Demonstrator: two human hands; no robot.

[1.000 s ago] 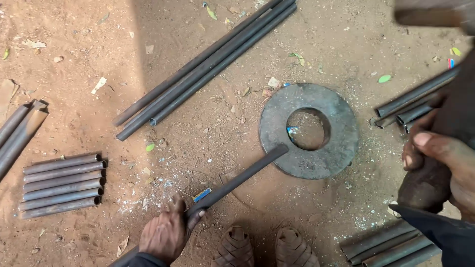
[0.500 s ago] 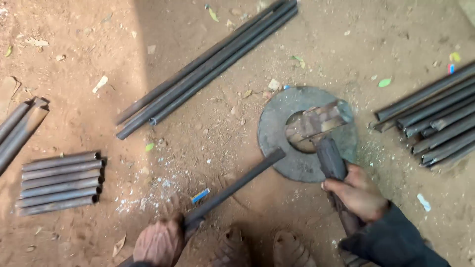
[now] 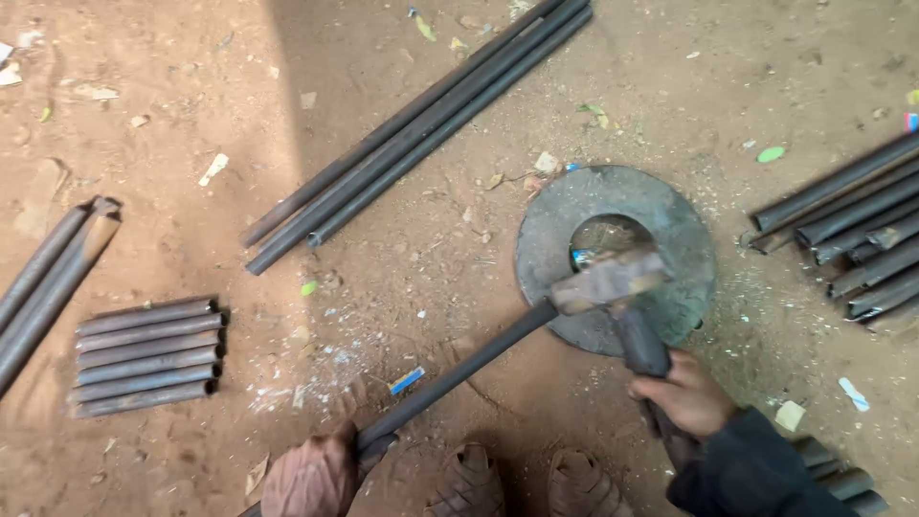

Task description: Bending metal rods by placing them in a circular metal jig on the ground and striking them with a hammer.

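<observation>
Swinging down since a second ago, hammer [image 3: 613, 280] in right hand [image 3: 687, 394] now meets pipe [image 3: 459, 375] end on ring plate [image 3: 670, 230]; left hand [image 3: 311, 474] grips pipe at 7 o'clock.

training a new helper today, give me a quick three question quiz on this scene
1. True or false: the hammer head is over the end of the pipe on the metal ring.
2. Which hand grips the hammer handle: A left hand, B right hand?
3. Fill in: the short pipes lie in a neat ___ on the ground.

Key: 1 true; 2 B; 3 row.
</observation>
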